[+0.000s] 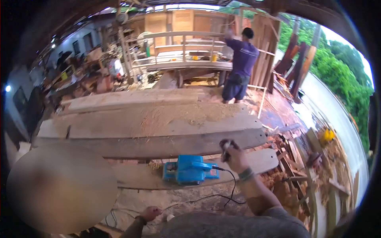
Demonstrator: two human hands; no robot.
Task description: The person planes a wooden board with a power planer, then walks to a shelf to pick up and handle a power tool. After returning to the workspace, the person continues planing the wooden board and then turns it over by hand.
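Note:
My right hand is closed around a small dark brown object above the gap between two planks; I cannot tell what it is. Just left of it, a blue electric planer rests on the nearest plank. A black power cord leaves the planer's right end, loops down and runs left to my left hand. That hand is low at the front, its fingers curled where the cord meets them.
Wide planks strewn with sawdust lie side by side ahead. Offcuts and shavings litter the right. A person in a purple shirt stands at a far wooden bench, one arm raised. A blurred patch covers the lower left.

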